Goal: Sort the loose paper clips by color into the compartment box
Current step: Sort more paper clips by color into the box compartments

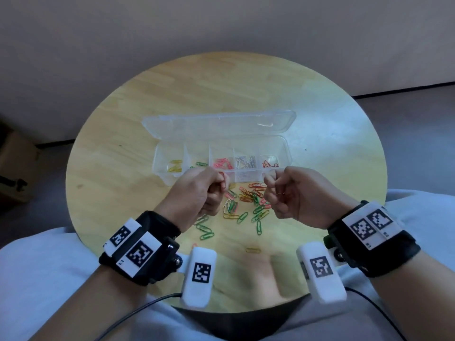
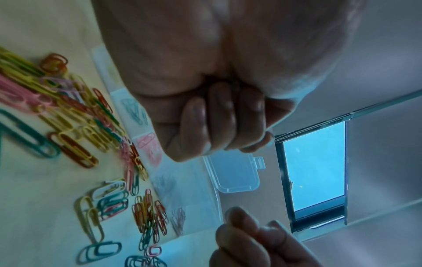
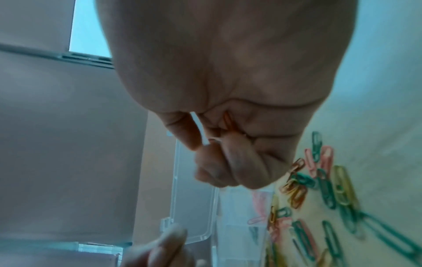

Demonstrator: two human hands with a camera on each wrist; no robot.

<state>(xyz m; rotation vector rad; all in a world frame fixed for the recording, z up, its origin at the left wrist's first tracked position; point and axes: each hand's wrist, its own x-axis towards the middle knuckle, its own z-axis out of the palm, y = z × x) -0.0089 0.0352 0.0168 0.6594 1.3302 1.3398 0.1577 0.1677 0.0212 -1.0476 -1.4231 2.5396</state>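
A clear compartment box [image 1: 287, 149] lies open on the table, its lid [image 1: 221, 124] folded back. Its cells hold yellow [image 1: 175, 166], pink [image 1: 222, 164], silver [image 1: 246, 162] and red clips [image 1: 269, 164]. The loose clips [image 1: 248, 200] lie in a mixed pile just in front of the box, between my hands. My left hand [image 1: 220, 187] is curled in a fist above the pile's left side, with a reddish clip [image 1: 223, 180] showing at its fingertips. My right hand [image 1: 275, 193] hovers over the pile's right side, fingers curled round an orange clip [image 3: 228, 122] in the palm.
The round wooden table [image 1: 221, 89] has bare wood behind and beside the box. Green clips [image 1: 204, 230] lie near my left wrist, and one yellow clip [image 1: 253, 250] sits alone near the front edge. A cardboard box [image 1: 12, 168] stands on the floor at left.
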